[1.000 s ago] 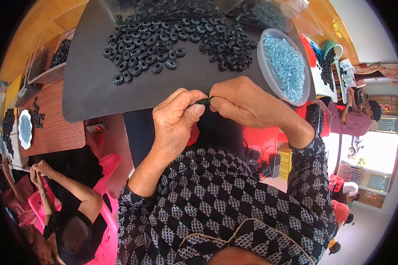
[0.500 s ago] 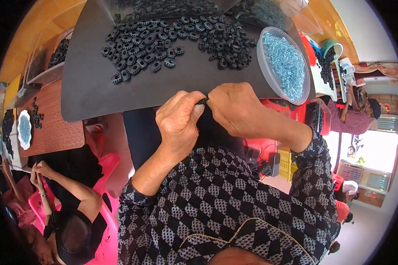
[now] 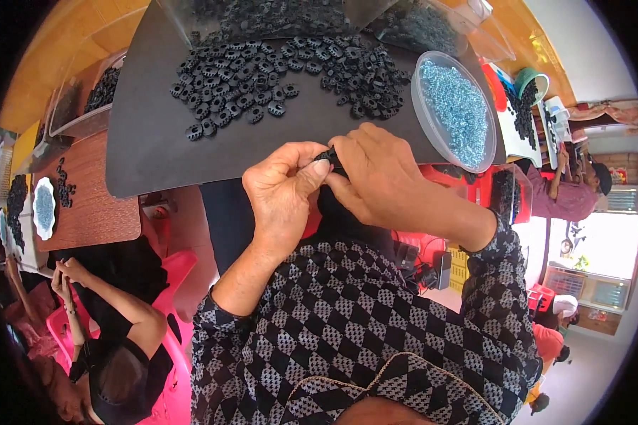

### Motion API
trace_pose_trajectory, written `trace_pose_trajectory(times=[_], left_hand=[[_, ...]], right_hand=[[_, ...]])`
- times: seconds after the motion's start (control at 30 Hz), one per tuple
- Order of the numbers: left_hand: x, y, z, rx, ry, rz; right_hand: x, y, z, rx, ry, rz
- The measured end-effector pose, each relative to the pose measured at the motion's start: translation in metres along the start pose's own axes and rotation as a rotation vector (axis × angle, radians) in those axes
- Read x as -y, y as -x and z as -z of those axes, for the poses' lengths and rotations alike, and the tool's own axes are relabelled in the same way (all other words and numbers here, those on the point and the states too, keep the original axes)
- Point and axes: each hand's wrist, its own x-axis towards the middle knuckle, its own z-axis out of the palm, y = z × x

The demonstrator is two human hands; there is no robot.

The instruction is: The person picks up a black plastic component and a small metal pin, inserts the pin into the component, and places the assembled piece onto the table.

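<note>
Left hand (image 3: pixel 280 188): thumb and fingertips are seen pressed together, clamped on a small black plastic piece (image 3: pixel 325 156). The piece is held in front of the body, at the table's near edge, between the two hands. Right hand (image 3: pixel 376 170): fingers are curled at the piece's right end, thumb lower; whether it is firmly clamped there cannot be told, the fingertips being hidden. Most of the piece is covered by fingers, so its exact shape is not made out.

Containers: a round clear plastic tub (image 3: pixel 419 106), filled with pale blue glass-like beads (image 3: pixel 457 113), is set at the table's right side, beyond the right forearm. At the far edge, a clear bin (image 3: pixel 179 21) is stocked with black pieces; more dark pieces are contained in a clear container (image 3: pixel 485 41) to its right.

On the dark table (image 3: pixel 149 152), two adjoining heaps of black toothed clip-like pieces are spread: a left heap (image 3: pixel 234 78) and a right heap (image 3: pixel 365 74), both beyond the hands.

Left: a wood-grain table (image 3: pixel 103 209) is seen, with a white scalloped dish (image 3: pixel 45 234) of bluish beads. A co-worker's hands (image 3: pixel 69 273) are held close together beside it; a pink chair (image 3: pixel 181 265) is occupied. Far right: a green bowl (image 3: pixel 543 85) is placed near more black pieces.
</note>
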Motion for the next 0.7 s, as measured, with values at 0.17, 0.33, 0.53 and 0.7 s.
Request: trace_pose_trajectory(times=[0.17, 0.33, 0.53, 0.7], left_hand=[[0.0, 0.001, -0.004, -0.02, 0.105, 0.055], [0.002, 0.001, -0.006, -0.049, 0.204, 0.063], [0.003, 0.0, -0.001, -0.034, 0.209, 0.063], [-0.002, -0.004, 0.002, -0.01, 0.159, 0.079]], right_hand=[[-0.001, -0.001, -0.012, -0.046, 0.048, 0.003], [-0.004, 0.001, -0.017, -0.045, 0.01, 0.002], [-0.005, -0.002, -0.02, -0.092, 0.115, 0.104], [-0.012, -0.003, -0.022, -0.131, -0.064, 0.003]])
